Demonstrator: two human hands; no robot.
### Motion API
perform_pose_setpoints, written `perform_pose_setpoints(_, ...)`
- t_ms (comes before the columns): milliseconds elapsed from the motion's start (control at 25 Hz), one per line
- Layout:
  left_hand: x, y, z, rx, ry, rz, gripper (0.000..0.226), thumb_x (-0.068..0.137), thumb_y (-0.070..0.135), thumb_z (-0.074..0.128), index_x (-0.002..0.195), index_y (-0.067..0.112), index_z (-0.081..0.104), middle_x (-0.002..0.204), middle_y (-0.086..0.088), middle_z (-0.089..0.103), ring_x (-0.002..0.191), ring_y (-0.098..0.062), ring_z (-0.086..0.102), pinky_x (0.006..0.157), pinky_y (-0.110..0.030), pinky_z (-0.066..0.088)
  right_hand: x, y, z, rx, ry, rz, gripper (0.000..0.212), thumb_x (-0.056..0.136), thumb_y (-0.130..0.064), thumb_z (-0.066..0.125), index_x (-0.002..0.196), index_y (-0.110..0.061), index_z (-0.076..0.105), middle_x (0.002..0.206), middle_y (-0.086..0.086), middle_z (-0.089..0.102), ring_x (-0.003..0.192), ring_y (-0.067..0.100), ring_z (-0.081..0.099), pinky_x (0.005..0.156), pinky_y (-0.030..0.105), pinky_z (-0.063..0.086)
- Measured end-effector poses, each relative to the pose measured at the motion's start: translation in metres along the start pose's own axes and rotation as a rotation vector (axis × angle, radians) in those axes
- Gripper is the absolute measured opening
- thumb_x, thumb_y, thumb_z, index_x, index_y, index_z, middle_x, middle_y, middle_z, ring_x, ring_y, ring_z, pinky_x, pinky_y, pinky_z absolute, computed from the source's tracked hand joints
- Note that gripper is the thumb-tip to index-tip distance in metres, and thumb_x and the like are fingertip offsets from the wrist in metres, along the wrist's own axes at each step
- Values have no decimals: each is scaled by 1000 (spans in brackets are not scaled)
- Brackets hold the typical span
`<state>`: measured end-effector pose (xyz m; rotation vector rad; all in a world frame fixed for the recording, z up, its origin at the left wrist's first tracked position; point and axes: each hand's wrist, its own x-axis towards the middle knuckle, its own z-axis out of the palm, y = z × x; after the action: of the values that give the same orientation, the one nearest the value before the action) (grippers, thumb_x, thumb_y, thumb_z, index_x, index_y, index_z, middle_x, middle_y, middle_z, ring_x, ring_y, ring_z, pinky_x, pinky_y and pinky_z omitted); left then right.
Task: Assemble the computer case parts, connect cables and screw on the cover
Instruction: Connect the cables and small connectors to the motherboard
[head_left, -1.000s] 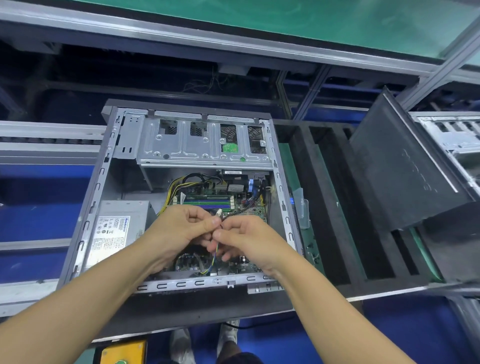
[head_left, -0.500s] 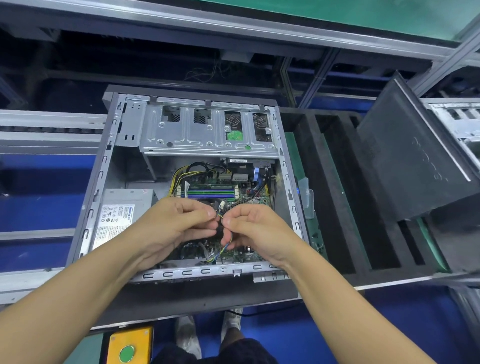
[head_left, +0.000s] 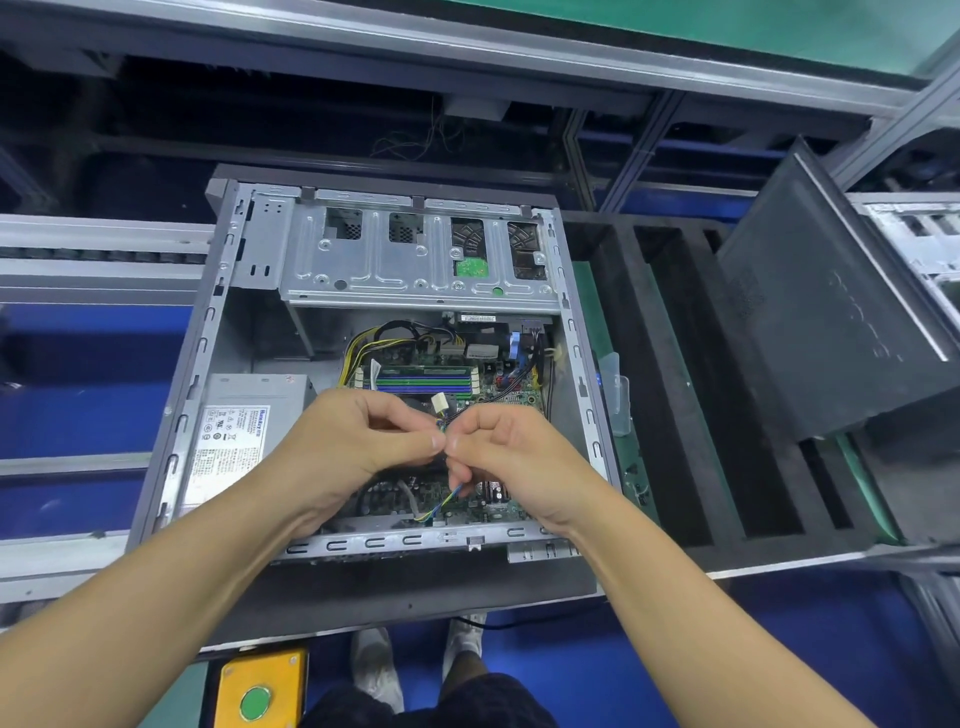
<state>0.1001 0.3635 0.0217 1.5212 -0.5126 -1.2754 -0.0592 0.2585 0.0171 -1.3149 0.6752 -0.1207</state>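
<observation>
An open grey computer case (head_left: 208, 332) lies flat on a dark pallet, showing the motherboard (head_left: 488, 379), a silver power supply (head_left: 234, 441) and the drive cage (head_left: 415, 260). Above the motherboard, my left hand (head_left: 358, 441) and my right hand (head_left: 509, 457) meet thumb to thumb and pinch a thin multicoloured cable (head_left: 441, 506). Its small white connector (head_left: 439, 402) sticks up just above my fingers. The cable runs down to the near edge of the board. The black side cover (head_left: 826, 312) leans tilted at the right.
Black foam dividers (head_left: 691, 389) with deep slots fill the pallet right of the case. A yellow box with a green button (head_left: 260, 691) sits at the near edge. Conveyor rails run left, and another metal chassis (head_left: 919, 239) shows at far right.
Both hands stay together on the cable above the motherboard, with only small finger shifts. The camera view has shifted slightly.
</observation>
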Motion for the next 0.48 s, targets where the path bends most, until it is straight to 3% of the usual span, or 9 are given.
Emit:
perform_pose_setpoints(240, 0, 7, -2, 35, -61, 35, 22, 52, 16, 87, 69, 15, 73, 73, -9, 72, 68, -16, 69, 64, -22, 57, -1, 2, -3, -18, 23, -42, 16, 97, 0, 63, 86, -10, 68, 65, 2, 69, 64, 15, 65, 66, 26, 54)
perform_pose_setpoints(480, 2, 12, 3, 102, -39, -46, 19, 64, -2, 85, 75, 13, 77, 73, -7, 72, 68, -14, 69, 64, -22, 58, 0, 6, -5, 20, 50, 1, 19, 94, 3, 66, 80, -10, 70, 67, 8, 72, 63, 18, 69, 61, 26, 57)
